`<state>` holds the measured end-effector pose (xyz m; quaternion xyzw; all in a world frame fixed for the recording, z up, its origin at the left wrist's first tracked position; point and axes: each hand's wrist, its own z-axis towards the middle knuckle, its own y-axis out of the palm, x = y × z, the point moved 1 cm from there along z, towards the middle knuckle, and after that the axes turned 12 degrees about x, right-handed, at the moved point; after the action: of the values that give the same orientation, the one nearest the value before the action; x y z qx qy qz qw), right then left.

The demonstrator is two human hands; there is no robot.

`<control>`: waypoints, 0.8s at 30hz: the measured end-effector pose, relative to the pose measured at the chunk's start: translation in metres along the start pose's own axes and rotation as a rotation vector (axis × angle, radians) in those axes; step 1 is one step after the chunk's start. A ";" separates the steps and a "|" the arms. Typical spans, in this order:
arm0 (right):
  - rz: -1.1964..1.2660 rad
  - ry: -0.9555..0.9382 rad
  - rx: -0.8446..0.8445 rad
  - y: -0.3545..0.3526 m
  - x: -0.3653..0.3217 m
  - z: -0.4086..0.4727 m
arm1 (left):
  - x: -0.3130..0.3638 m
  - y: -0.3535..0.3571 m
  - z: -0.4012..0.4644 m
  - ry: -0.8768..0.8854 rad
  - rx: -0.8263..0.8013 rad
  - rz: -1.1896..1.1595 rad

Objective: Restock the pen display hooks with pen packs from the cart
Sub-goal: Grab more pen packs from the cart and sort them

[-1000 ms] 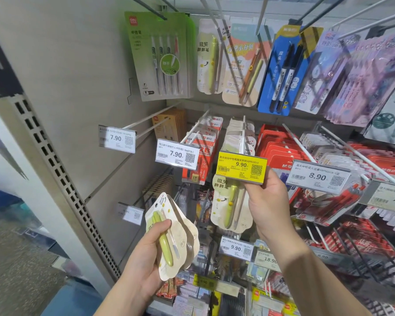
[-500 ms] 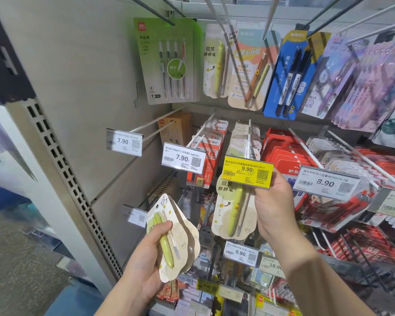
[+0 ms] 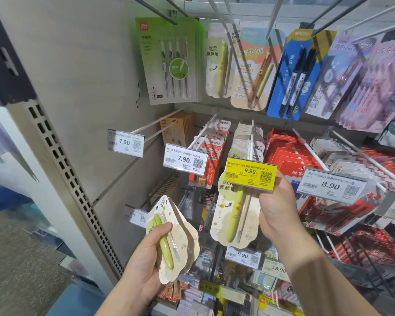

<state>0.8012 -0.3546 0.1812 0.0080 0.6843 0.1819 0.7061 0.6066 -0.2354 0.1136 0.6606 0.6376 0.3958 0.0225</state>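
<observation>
My left hand (image 3: 146, 254) grips a fanned stack of cream pen packs (image 3: 178, 242), each with a yellow-green pen. My right hand (image 3: 276, 208) holds another of the same packs (image 3: 233, 215) by its right edge, just under the yellow 9.90 price tag (image 3: 250, 175) at the tip of a white hook (image 3: 251, 142). The pack's top is hidden behind the tag, so I cannot tell whether it is on the hook. Matching packs (image 3: 246, 137) hang further back on that hook.
Neighbouring hooks carry red pen packs (image 3: 283, 149), red-and-white packs (image 3: 212, 142) and price tags 7.90 (image 3: 185, 159) and 8.90 (image 3: 331, 185). Above hang green (image 3: 169, 60), blue (image 3: 294, 74) and purple packs. A perforated shelf upright (image 3: 66, 174) stands left. More stock fills lower hooks.
The view has shifted slightly, so the shelves sit a little lower and to the right in frame. Both hands keep their packs in about the same places.
</observation>
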 end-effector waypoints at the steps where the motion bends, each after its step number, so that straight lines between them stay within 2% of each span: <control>1: -0.005 -0.009 -0.001 0.000 0.001 0.001 | 0.000 0.000 0.000 0.003 0.004 0.002; 7: 0.029 0.030 0.011 0.001 0.006 0.013 | -0.001 -0.003 0.003 0.003 -0.002 0.005; 24: 0.188 0.196 0.179 0.022 0.002 0.037 | 0.000 -0.012 0.004 0.005 0.041 -0.018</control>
<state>0.8317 -0.3246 0.1870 0.1170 0.7596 0.1857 0.6123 0.5993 -0.2309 0.1044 0.6541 0.6515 0.3841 0.0111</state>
